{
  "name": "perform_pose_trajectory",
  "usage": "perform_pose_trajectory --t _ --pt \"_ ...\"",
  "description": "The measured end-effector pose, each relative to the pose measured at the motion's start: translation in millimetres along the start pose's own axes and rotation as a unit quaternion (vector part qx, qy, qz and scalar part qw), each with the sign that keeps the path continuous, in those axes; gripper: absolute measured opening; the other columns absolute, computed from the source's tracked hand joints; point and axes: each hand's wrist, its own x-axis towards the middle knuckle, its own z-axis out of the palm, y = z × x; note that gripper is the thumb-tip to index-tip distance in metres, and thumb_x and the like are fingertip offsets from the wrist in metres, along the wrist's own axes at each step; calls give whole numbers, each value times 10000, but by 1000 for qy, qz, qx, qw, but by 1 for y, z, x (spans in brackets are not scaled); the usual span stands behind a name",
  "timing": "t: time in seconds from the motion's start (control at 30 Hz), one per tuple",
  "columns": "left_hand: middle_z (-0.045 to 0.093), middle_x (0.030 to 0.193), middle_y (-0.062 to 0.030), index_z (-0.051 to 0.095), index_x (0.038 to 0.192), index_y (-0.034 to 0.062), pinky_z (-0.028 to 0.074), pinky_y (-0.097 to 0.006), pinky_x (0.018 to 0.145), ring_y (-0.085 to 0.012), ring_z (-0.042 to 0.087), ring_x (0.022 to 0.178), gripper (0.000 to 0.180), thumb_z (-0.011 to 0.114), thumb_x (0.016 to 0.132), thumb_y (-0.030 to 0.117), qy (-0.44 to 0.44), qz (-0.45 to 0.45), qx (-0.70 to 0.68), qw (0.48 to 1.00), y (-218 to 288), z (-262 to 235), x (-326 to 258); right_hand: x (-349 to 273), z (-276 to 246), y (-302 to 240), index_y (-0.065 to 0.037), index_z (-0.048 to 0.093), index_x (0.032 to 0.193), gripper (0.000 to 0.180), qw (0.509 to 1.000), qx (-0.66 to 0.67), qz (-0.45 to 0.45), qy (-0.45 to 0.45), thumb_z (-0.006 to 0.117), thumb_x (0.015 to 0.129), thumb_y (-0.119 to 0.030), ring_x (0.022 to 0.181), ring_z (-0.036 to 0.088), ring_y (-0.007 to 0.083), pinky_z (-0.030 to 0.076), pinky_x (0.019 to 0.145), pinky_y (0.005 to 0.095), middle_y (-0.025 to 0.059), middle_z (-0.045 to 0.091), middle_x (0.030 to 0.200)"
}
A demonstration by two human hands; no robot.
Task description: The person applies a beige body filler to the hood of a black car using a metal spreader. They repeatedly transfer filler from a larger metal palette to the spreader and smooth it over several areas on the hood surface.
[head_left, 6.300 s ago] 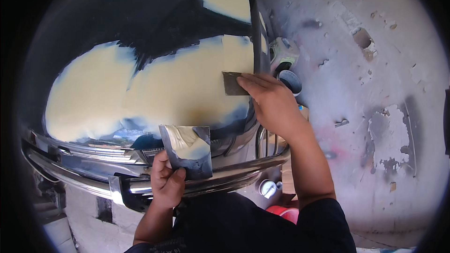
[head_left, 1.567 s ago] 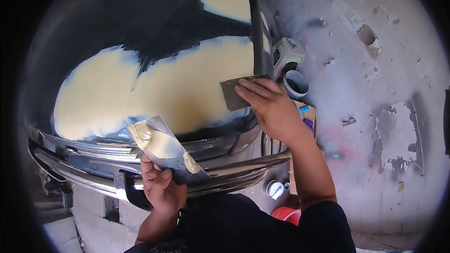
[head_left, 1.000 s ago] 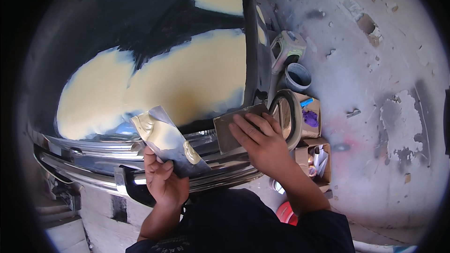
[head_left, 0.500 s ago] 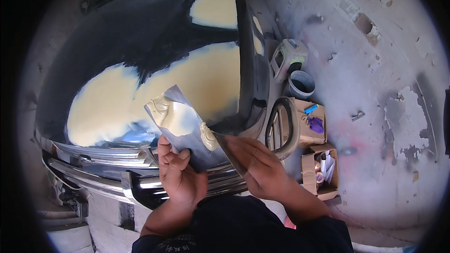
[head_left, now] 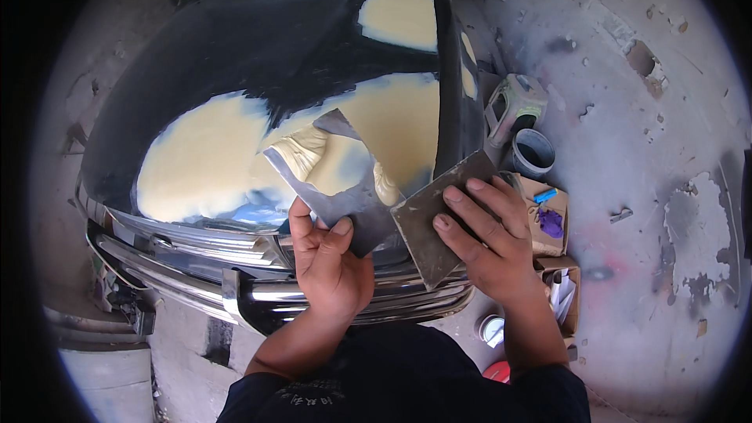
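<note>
In the head view, a black car hood [head_left: 227, 63] with cream patches fills the upper left, and a shiny chrome bumper bar [head_left: 176, 286] crosses between it and the person. To the right stand a pale plastic stool [head_left: 517, 100], a grey round bucket [head_left: 536, 154] and a brown cardboard box [head_left: 550, 247] bearing a purple bundle [head_left: 551, 223]. The left hand [head_left: 333, 266] pinches a grey rectangular plate [head_left: 333, 204] loaded with cream paste [head_left: 299, 150] at its lower edge. The right hand [head_left: 493, 243], fingers spread, grips a dark rectangular spreader [head_left: 423, 233] just beside the plate; whether they touch is unclear.
</note>
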Motion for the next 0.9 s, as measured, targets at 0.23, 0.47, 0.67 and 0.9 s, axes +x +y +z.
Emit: perform_pose_trajectory --t 0.23,0.47,0.67,0.9 --pt "526 1252 -151 361 1324 44 399 -442 1014 -260 517 1167 474 478 872 -37 -40 114 63 991 -6 -6 5 -10 16 18 -214 676 1091 348 996 -11 -55 -64 644 749 -158 1197 493 208 355 1055 435 -10 587 1244" --pt "529 1244 -151 379 1290 1 366 -422 1044 -260 512 1176 512 512 797 -35 -28 101 95 990 -4 -53 -6 37 32 124 -60 624 1160 389 995 -13 82 -59 579 781 12 1084 547 294 439 937 402 76 626 1181" --pt "538 1244 -158 400 1262 10 364 -416 1049 -270 509 1188 508 501 767 -48 -48 -6 13 999 -14 -68 -22 61 79 178 -71 608 1192 396 991 28 83 -105 570 808 18 1069 550 304 454 921 394 90 623 1186" --pt "516 1283 -163 396 1281 18 365 -428 1049 -280 494 1211 529 498 769 -64 -56 -18 0 998 -18 -83 -20 53 101 184 -75 602 1204 417 991 56 76 -98 571 802 31 1096 542 313 446 946 390 103 612 1202"
